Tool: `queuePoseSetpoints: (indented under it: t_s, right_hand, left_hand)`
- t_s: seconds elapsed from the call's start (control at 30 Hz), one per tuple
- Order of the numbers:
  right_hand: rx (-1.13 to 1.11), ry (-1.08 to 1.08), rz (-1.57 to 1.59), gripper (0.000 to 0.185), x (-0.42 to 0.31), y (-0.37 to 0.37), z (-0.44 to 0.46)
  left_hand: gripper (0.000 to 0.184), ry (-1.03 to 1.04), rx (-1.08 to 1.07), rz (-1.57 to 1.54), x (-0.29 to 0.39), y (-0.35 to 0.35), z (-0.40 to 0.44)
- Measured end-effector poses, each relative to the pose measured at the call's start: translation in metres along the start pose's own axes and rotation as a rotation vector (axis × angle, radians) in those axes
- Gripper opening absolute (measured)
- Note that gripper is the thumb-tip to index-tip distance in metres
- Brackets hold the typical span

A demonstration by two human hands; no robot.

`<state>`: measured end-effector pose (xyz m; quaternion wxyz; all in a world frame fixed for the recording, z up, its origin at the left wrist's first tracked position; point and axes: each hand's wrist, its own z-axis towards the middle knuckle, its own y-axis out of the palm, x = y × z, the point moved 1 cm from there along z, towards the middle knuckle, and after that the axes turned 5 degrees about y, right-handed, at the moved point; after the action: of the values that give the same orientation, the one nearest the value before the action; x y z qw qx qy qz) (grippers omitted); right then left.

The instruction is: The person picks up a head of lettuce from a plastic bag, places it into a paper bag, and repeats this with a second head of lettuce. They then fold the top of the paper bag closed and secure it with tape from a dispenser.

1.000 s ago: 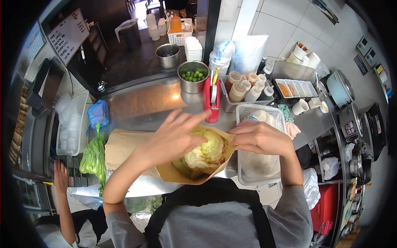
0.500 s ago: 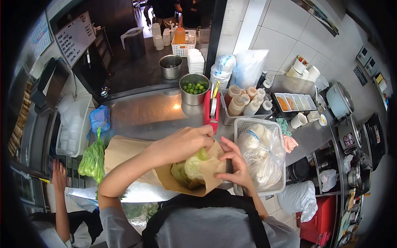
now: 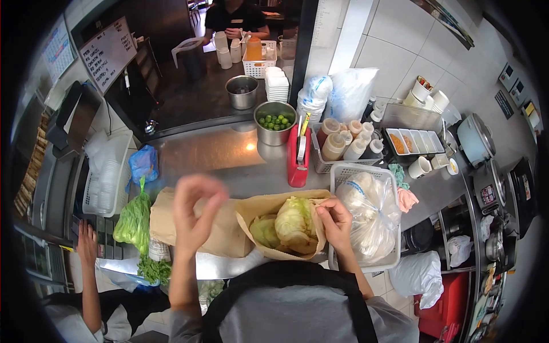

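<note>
An open brown paper bag (image 3: 257, 212) stands at the counter's front edge with pale green leafy vegetables (image 3: 294, 223) inside. My right hand (image 3: 336, 224) pinches the bag's right rim between thumb and fingers. My left hand (image 3: 197, 208) is raised over a second brown paper bag (image 3: 220, 243), blurred by motion, its fingers curved and apart from the thumb, holding nothing. That second bag lies left of the open one, partly behind my left hand.
A red tape dispenser (image 3: 298, 157) and a steel pot of green limes (image 3: 275, 134) stand behind the bags. Right is a white basket (image 3: 393, 263) with a plastic bag. A co-worker's hand (image 3: 87, 244) is at far left; another person (image 3: 237, 20) stands beyond the counter.
My left hand has left the bag's rim and moved left, opening. My right hand now pinches the right rim. The bag's mouth is wider, and a person has come into view beyond the counter.
</note>
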<state>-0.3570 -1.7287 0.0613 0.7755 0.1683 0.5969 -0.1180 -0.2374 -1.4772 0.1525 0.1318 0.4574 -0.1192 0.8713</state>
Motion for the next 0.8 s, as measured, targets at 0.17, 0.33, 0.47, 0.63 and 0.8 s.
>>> queuePoseSetpoints:
  t_s: [0.17, 0.33, 0.47, 0.63, 0.8]
  right_hand:
    - [0.021, 0.01, -0.017, 0.001, -0.007, 0.008, 0.003]
    - [0.001, -0.133, -0.214, 0.003, -0.014, 0.018, 0.009]
    - [0.018, -0.062, -0.207, 0.004, -0.004, 0.016, 0.004]
    - [-0.056, -0.015, -0.158, 0.006, -0.007, 0.015, 0.005]
    - [-0.272, -0.27, -0.409, 0.008, -0.016, 0.007, 0.008]
  left_hand:
    - [0.093, 0.003, -0.285, 0.144, -0.07, 0.005, -0.098]
    - [0.104, 0.056, -0.272, 0.096, -0.055, 0.063, -0.09]
    - [0.081, 0.143, -0.198, 0.166, -0.053, 0.082, -0.08]
    - [0.036, 0.061, -0.226, 0.055, -0.052, 0.08, -0.064]
    - [0.024, 0.208, -0.465, 0.202, -0.043, 0.072, -0.044]
